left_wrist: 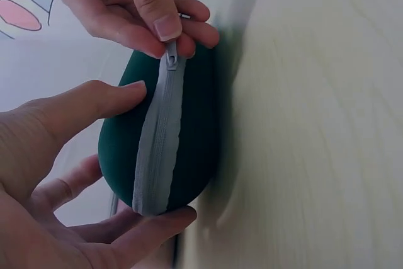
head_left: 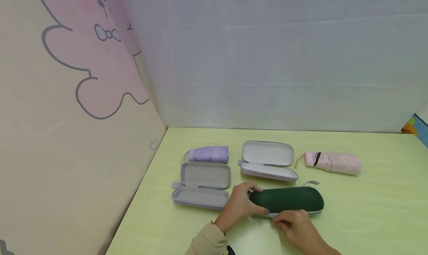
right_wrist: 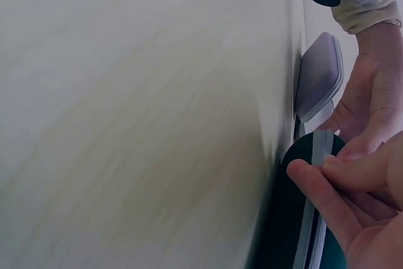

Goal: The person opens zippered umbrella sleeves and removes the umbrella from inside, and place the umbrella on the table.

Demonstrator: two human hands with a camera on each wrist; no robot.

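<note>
A dark green zip case (head_left: 287, 199) lies on the table in front of me, its long side facing me. My left hand (head_left: 242, 201) grips its left end, the thumb on the near side and the fingers curled round the far side and end. Between thumb and fingertips my right hand (head_left: 297, 227) pinches the small metal zipper pull (left_wrist: 171, 61) on the near side. Toward the left end the grey zipper (left_wrist: 157, 137) runs joined. In the right wrist view a dark slit shows between the zipper tapes (right_wrist: 307, 231) right of the pull.
An open lilac case (head_left: 204, 197) lies at left, below a folded purple umbrella (head_left: 210, 154). Behind the green case is an open case (head_left: 267, 152) with a pale lining. A folded pink umbrella (head_left: 337, 163) lies back right. Walls border the table (head_left: 374, 218) behind and at left.
</note>
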